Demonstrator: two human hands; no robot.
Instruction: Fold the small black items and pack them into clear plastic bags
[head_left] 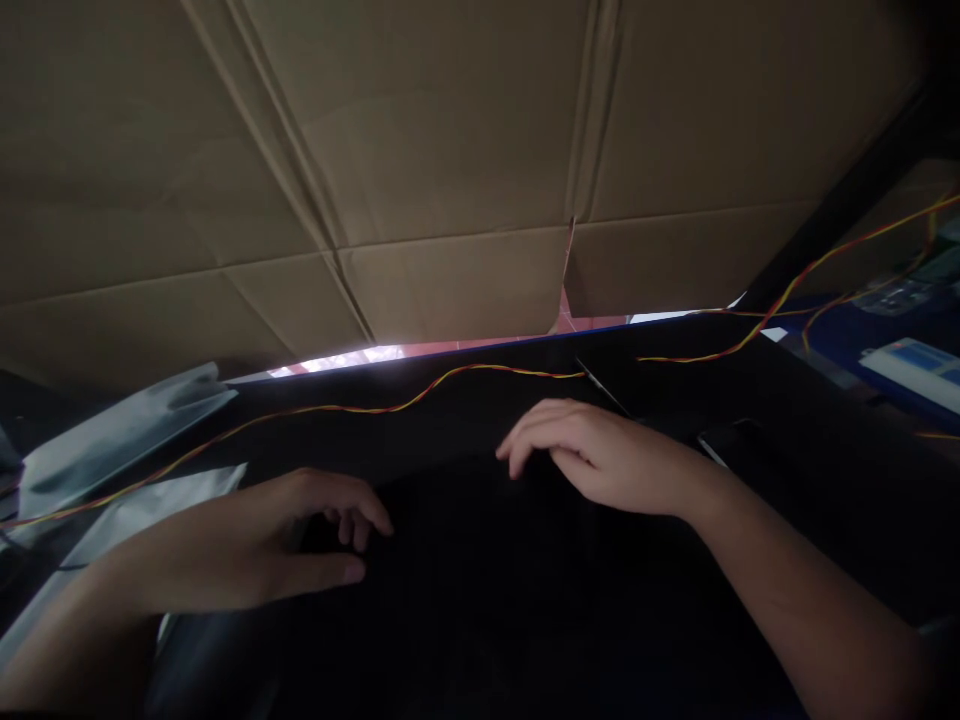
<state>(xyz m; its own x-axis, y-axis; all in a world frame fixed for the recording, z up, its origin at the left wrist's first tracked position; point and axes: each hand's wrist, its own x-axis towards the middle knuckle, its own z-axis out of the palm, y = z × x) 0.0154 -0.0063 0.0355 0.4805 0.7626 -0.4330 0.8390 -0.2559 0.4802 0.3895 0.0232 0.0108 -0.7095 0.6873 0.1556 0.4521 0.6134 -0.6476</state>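
Note:
My left hand (300, 535) is over a black surface (465, 560), its thumb apart from the curled fingers and nothing visible between them. Higher and to the right, my right hand (577, 445) hangs with loosely bent fingers pointing left; it holds nothing that I can see. Behind the right hand lies a thin dark flat object (611, 385) with a pale edge. A dark, phone-like object (727, 440) sits just beyond my right wrist. Whether the fingertips touch the black surface is too dark to tell.
Cardboard (450, 150) rises along the back, with a bright gap beneath it. A twisted red-and-yellow wire (345, 408) crosses the back of the surface. Whitish plastic bags (127, 430) lie at the left. At the far right is a white-and-blue box (911, 370).

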